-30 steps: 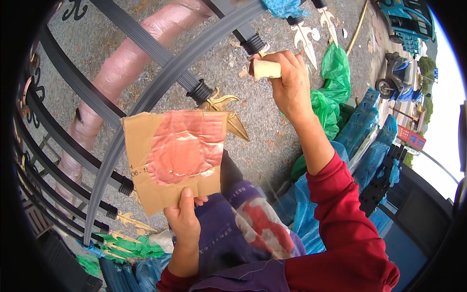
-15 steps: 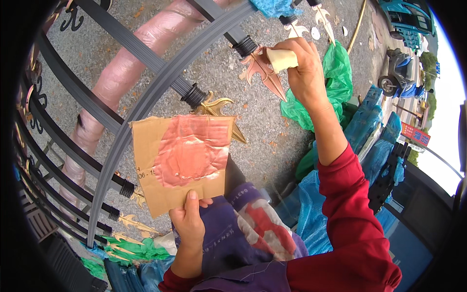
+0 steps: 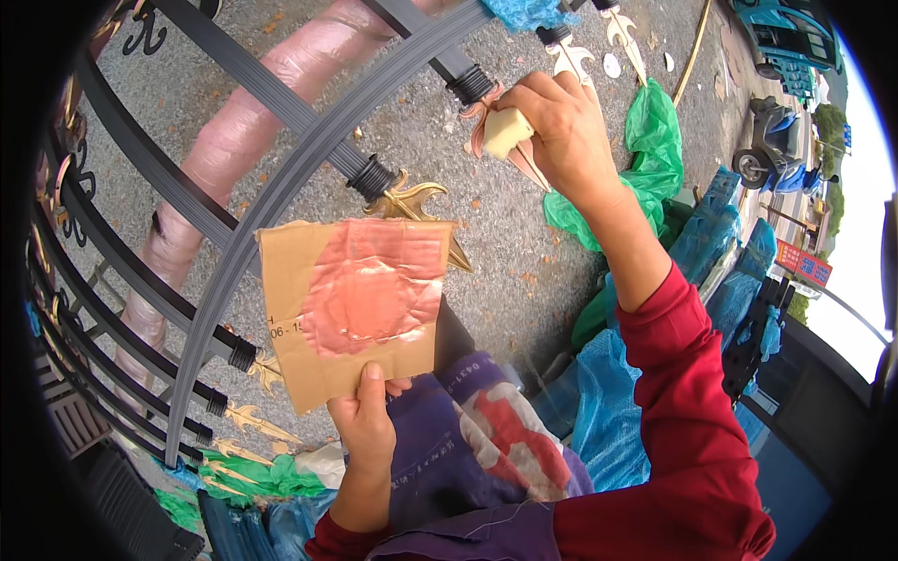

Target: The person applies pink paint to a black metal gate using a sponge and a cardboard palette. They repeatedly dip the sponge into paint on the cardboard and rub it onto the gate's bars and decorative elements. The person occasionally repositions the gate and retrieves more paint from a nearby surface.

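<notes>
My left hand (image 3: pixel 365 416) grips the lower edge of a piece of brown cardboard (image 3: pixel 285 280), thumb on top. A wide patch of wet pinkish-copper paint (image 3: pixel 374 290) covers much of the cardboard. In my right hand (image 3: pixel 571 140) is a pale yellow sponge (image 3: pixel 506 133), held against a copper-pink spearhead finial (image 3: pixel 531 166) on the end of a black fence bar. The hand and sponge hide part of that finial. Just beyond the cardboard's upper right corner is a gold finial (image 3: pixel 412 199), partly covered by the cardboard.
A black metal fence panel (image 3: pixel 309 154) with a curved rail fills the left. Behind its bars lies a pink-wrapped roll (image 3: pixel 220 150). Green plastic (image 3: pixel 652 131) and blue wrapped bundles (image 3: pixel 608 402) lie at the right. A scooter (image 3: pixel 772 145) stands at the far right.
My right hand has shifted slightly left and down with the sponge, turning it across the copper-pink finial. The cardboard in my left hand stays nearly in place.
</notes>
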Demonstrator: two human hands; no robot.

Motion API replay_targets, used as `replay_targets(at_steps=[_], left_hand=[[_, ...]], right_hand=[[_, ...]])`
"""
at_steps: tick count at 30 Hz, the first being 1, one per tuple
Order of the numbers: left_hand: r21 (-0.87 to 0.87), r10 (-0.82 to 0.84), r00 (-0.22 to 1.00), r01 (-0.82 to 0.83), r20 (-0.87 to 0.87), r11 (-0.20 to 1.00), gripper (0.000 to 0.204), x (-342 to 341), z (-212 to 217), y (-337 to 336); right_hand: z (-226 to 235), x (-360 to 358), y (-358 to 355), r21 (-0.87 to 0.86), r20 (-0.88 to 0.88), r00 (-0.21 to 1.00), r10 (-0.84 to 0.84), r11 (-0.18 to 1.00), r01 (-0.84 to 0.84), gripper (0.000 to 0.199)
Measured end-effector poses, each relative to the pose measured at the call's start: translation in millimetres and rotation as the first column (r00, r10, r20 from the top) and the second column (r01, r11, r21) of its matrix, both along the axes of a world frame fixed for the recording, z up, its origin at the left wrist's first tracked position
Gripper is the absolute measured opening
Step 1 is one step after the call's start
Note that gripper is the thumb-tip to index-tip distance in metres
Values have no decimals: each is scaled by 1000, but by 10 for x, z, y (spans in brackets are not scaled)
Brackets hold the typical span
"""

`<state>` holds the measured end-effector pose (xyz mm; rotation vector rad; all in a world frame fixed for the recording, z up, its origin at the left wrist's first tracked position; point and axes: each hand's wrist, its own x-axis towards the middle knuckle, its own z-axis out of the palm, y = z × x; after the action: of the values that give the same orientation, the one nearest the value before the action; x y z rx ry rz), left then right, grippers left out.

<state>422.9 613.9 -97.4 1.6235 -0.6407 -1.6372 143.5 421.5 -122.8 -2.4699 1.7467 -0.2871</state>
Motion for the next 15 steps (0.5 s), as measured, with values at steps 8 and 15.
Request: replay_targets(at_steps=[8,15], left_hand=[[15,19,1000,-19,-17,1000,21,-71,53,-4],[7,-4,1000,4,-2,1000,21,-62,14,47]], right_hand=[[-100,-165,12,-43,63,998,27,999,-25,27],[92,-303,12,5,169,980,-103,995,104,28]])
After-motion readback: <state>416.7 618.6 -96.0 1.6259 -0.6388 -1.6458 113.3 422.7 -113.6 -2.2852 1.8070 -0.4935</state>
